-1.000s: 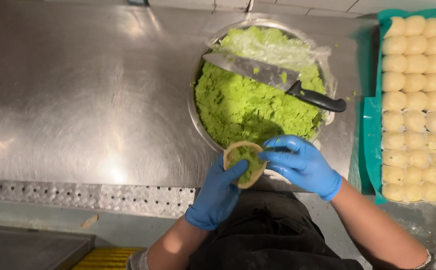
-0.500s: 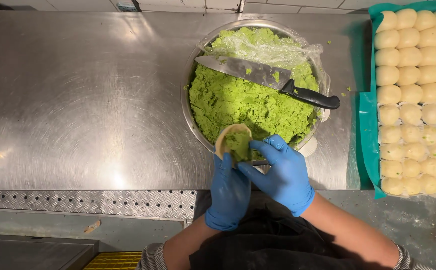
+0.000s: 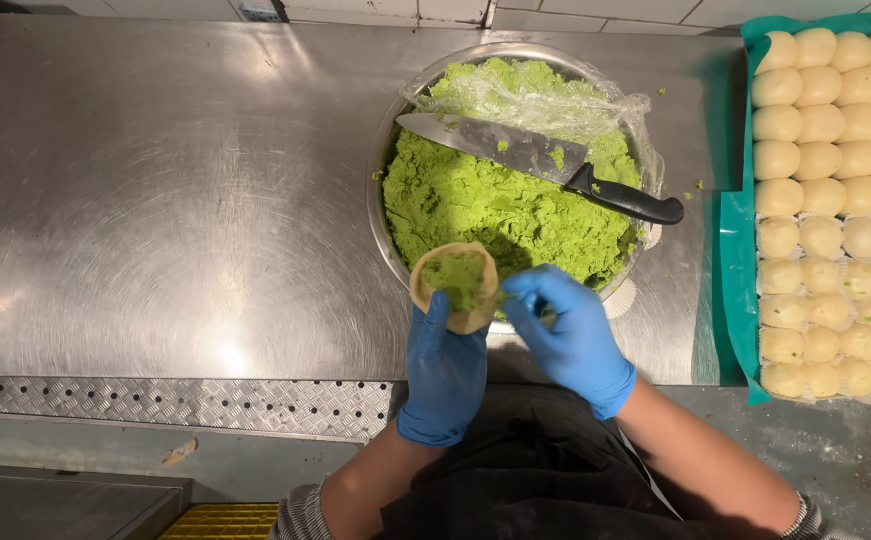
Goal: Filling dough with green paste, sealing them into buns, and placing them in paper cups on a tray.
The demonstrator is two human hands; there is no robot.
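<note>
**Dough round filled at bowl edge**

A pale round dough disc (image 3: 455, 285), topped with green paste, rests cupped in the blue-gloved left hand (image 3: 444, 365). The blue-gloved right hand (image 3: 568, 335) pinches its rim. Just behind: steel bowl (image 3: 384, 150) of coarse green mash, black-handled knife (image 3: 546, 165) across it. Teal tray (image 3: 734, 240) of smooth buns stands right.

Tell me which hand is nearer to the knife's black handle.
Right. The right hand sits just below the black handle, near the bowl's right side. The left hand, cupping the filled dough round, is farther left and lower.
</note>
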